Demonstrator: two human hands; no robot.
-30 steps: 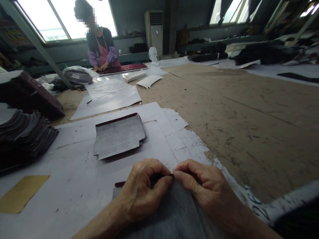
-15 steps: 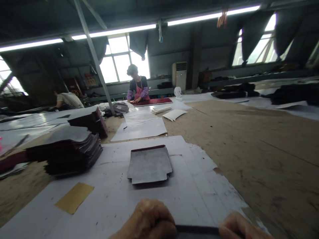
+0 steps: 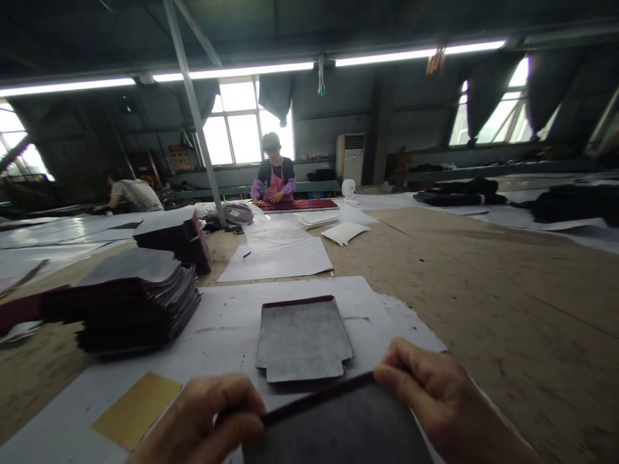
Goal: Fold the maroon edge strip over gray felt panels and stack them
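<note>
A grey-backed fabric piece (image 3: 338,425) with a dark red folded edge is stretched between my two hands at the bottom of the view. My left hand (image 3: 207,415) pinches its upper left corner. At the upper right corner, my right hand (image 3: 430,393) grips the same edge between thumb and fingers. Just beyond lies another grey piece (image 3: 304,338), flat, with a dark red strip along its far edge and notched near corners. Both rest over white paper sheeting (image 3: 222,361). The lower part of the held piece is cut off by the frame.
To the left stand a tall stack of grey and dark red pieces (image 3: 135,303) and a second stack (image 3: 171,235) behind it. A tan card (image 3: 138,409) lies near my left hand. Across the table, a person in a pink apron (image 3: 274,183) handles dark red material (image 3: 300,205).
Both hands have risen into view and moved farther forward, bringing up the fabric piece held between them. Its right end is now higher than its left.
</note>
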